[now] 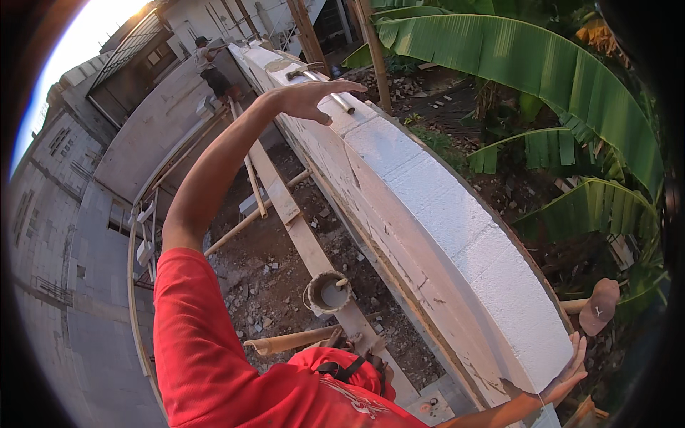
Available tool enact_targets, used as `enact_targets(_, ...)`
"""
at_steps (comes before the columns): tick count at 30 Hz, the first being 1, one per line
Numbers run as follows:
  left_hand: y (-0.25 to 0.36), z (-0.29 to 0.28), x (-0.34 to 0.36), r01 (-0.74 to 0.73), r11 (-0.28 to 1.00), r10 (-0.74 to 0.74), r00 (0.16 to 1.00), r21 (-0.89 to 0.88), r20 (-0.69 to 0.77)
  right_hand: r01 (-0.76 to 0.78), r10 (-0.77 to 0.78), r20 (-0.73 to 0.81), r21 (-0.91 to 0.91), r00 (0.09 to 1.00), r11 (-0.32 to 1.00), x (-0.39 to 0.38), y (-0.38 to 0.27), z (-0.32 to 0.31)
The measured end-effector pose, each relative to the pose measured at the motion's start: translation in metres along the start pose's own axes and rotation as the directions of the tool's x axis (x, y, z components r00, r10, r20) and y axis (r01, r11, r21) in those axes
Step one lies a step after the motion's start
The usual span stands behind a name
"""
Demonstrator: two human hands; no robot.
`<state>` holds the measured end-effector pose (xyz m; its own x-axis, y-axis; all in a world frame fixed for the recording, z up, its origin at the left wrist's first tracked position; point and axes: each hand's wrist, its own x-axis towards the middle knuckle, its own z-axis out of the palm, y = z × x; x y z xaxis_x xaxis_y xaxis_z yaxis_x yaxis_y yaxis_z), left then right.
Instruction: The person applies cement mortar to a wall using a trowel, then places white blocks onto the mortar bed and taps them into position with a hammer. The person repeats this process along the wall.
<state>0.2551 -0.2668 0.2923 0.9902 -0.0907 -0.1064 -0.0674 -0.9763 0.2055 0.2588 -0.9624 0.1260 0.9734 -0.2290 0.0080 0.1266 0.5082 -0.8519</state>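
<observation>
A long wall of pale blocks (pixel 457 228) runs from the lower right away to the upper left. My left arm, in a red sleeve, reaches far forward. My left hand (pixel 308 100) is open above the wall top, fingers stretched to the right, beside a hammer (pixel 341 104) with a shiny handle lying on the blocks. At the near end of the white top course, my right hand (pixel 566 372) rests against the block's outer edge with its fingers extended. A bucket (pixel 311 303) of grey mix stands on the plank below me.
Wooden planks (pixel 314 250) and bamboo poles (pixel 242 227) form a scaffold above rubble ground. Another person (pixel 209 68) stands by the wall's far end. Banana leaves (pixel 528 64) overhang the right side. A brown cap (pixel 599 308) is beyond the wall near a bamboo pole.
</observation>
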Motion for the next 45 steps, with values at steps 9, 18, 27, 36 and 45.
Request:
enact_targets(9, -0.055, 0.026, 0.042, 0.099, 0.981, -0.089, 0.994, 0.169, -0.069, 0.353, -0.423, -0.13, -0.369, 0.897, 0.86, -0.055, -0.02, 0.013)
enact_targets(18, -0.066, 0.036, 0.042, -0.062, 0.951, 0.138, 0.962, 0.304, -0.235, 0.491, -0.572, -0.077, -0.429, 0.816, 0.758, -0.093, -0.038, 0.023)
enact_targets(27, 0.008, -0.022, -0.018, -0.083, 0.98, 0.198, 0.555, 0.183, -0.808, 0.577, -0.659, -0.018, -0.466, 0.752, 0.671, -0.124, -0.05, 0.029)
enact_targets(36, 0.196, 0.021, -0.071, -0.714, 0.586, 0.727, 0.254, 0.383, -0.638, 0.127, 0.027, 0.563, -0.233, 0.826, 0.964, -0.143, -0.003, 0.158)
enact_targets(45, 0.284, 0.089, -0.085, -0.822, 0.3, 0.752, -0.109, 0.485, -0.65, -0.366, 0.259, 0.427, 0.19, 0.866, 0.911, -0.172, -0.009, 0.227)
